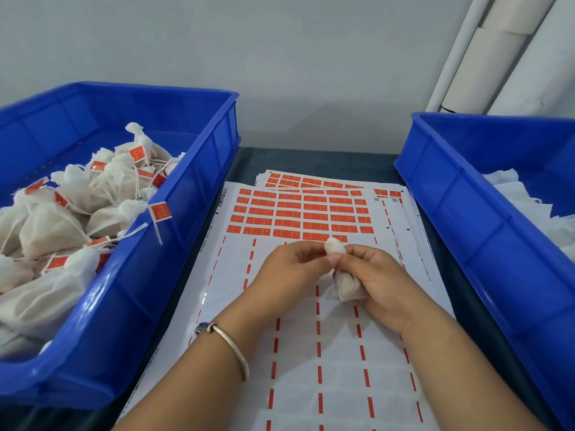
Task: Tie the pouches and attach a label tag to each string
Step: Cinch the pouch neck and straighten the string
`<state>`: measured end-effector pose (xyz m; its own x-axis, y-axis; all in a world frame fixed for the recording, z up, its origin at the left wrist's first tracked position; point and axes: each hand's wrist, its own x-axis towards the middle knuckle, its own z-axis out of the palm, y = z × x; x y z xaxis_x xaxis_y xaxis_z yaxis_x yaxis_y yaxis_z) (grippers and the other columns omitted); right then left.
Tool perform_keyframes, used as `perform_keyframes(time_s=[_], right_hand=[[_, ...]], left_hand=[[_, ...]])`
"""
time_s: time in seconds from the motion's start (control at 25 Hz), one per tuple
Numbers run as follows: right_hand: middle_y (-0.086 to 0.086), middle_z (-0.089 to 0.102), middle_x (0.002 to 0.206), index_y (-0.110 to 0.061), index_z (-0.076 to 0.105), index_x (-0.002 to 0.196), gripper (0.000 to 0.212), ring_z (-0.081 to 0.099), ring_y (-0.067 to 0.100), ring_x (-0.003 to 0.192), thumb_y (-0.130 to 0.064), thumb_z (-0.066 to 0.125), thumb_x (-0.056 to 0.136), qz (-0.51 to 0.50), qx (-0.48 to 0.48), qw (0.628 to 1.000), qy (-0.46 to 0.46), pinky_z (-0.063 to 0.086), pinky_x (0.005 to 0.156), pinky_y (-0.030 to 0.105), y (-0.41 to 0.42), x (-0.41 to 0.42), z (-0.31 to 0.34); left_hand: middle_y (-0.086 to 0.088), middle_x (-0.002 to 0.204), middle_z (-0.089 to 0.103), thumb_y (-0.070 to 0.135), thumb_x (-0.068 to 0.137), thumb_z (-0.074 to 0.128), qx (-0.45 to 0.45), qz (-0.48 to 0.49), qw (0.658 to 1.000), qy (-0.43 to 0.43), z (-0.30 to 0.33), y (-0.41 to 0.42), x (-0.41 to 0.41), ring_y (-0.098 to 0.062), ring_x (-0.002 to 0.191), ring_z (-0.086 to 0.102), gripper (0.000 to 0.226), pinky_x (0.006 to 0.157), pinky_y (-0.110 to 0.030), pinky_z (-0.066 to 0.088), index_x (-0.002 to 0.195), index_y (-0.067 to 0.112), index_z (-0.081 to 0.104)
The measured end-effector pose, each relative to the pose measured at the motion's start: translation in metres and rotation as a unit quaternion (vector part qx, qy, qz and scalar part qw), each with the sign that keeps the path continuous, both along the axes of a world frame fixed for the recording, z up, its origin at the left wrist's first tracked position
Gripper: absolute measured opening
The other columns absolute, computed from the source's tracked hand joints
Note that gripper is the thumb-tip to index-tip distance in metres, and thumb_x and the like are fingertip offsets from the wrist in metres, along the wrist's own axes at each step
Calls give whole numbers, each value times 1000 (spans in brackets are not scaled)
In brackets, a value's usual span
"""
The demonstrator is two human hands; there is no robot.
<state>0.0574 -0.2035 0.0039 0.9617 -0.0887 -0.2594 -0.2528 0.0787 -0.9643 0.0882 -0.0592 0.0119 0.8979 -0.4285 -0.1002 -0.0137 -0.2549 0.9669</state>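
A small white cloth pouch (pixel 343 283) is held over the label sheet (pixel 298 213) in the middle of the table. My right hand (pixel 379 281) grips the pouch's body, its gathered top poking up above my fingers. My left hand (pixel 292 269) has its fingertips pinched at the pouch's neck; the string there is too thin to make out. The sheet carries rows of orange label tags in its upper half and bare backing with orange dashes below my hands.
A blue bin (pixel 174 231) on the left holds several tied pouches with orange tags, one tag hanging over its rim. A second blue bin (pixel 466 206) on the right holds white pouches. More label sheets lie under the top one. A grey wall stands behind.
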Motion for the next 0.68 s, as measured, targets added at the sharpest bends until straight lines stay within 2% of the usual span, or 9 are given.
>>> perform_keyframes(time_s=[0.12, 0.24, 0.36, 0.44, 0.56, 0.68], right_hand=[[-6, 72, 95, -21, 76, 81, 11, 62, 18, 103, -22, 65, 85, -9, 17, 1000, 7, 52, 89, 33, -3, 2, -2], [0, 69, 107, -15, 70, 96, 15, 60, 21, 108, -24, 66, 84, -10, 12, 1000, 18, 49, 97, 39, -4, 2, -2], [-4, 68, 108, -18, 69, 100, 17, 59, 18, 108, -24, 66, 85, -16, 9, 1000, 10, 49, 95, 35, -3, 3, -3], [-10, 70, 104, -21, 70, 98, 14, 60, 15, 105, -24, 66, 85, -23, 11, 1000, 2, 50, 89, 30, -2, 3, -3], [-18, 72, 90, -24, 71, 92, 9, 62, 13, 98, -22, 66, 85, -24, 6, 1000, -2, 50, 82, 25, 0, 3, -2], [-17, 71, 88, -25, 70, 90, 12, 61, 17, 98, -15, 64, 87, -22, 1, 1000, -1, 51, 88, 32, 1, 4, -3]], left_hand=[[39, 60, 57, 32, 84, 65, 54, -5, 998, -26, 0, 2, 4, 24, 65, 53, 8, 49, 4, 36, 88, 38, 66], [32, 58, 61, 29, 83, 66, 69, 5, 997, -28, 1, 2, 4, 17, 64, 56, 14, 47, 2, 36, 74, 40, 65], [26, 62, 62, 31, 84, 66, 90, 37, 994, -45, 0, 1, 5, 5, 66, 60, 14, 47, -1, 38, 72, 39, 64], [26, 69, 59, 32, 86, 64, 136, 63, 984, -100, -1, 1, 6, 1, 67, 58, 6, 55, -4, 37, 82, 36, 68], [24, 75, 52, 31, 89, 60, 216, 89, 941, -245, -5, 3, 7, 5, 70, 50, 13, 62, -5, 32, 98, 29, 70], [20, 84, 54, 29, 90, 58, 241, 122, 910, -315, -7, 6, 8, 0, 71, 47, 16, 65, -4, 28, 102, 28, 69]])
